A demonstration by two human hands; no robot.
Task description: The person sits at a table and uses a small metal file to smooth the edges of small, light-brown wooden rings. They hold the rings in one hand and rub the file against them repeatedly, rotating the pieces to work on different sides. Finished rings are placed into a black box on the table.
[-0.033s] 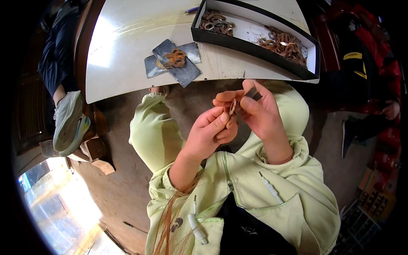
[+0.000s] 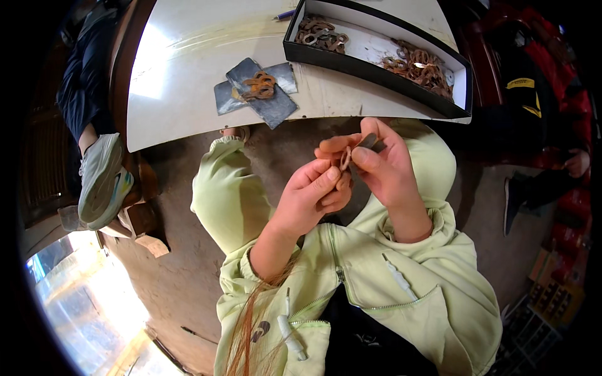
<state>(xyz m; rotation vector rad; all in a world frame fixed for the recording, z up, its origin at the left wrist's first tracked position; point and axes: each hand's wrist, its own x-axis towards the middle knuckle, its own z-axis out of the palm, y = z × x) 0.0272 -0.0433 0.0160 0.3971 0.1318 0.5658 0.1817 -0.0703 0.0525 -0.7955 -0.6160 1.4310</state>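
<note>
Above my lap, just off the near table edge, my two hands meet. My left hand (image 2: pixel 313 191) pinches a small rusty metal ring (image 2: pixel 345 159) between thumb and fingers. My right hand (image 2: pixel 390 172) grips a dark grey, folded-looking piece of sandpaper (image 2: pixel 370 142) between thumb and fingers, close beside the ring. Fingers hide where the ring and sandpaper may touch. On the table, dark grey square sheets (image 2: pixel 276 113) overlap one another. A small heap of orange-rusty metal links (image 2: pixel 259 86) rests on them.
A long black box (image 2: pixel 364 76) with a white inside holds two piles of rusty metal pieces at the table's far right. Behind the sheets lies a purple pen (image 2: pixel 284 15). Another person's shoe (image 2: pixel 100 178) is at the left; a dark shoe (image 2: pixel 508 203) shows at the right.
The sandpaper in my right hand has tilted and shows more of its end above the thumb. The ring has turned slightly, showing more of its opening. Both hands stay nearly in place.
</note>
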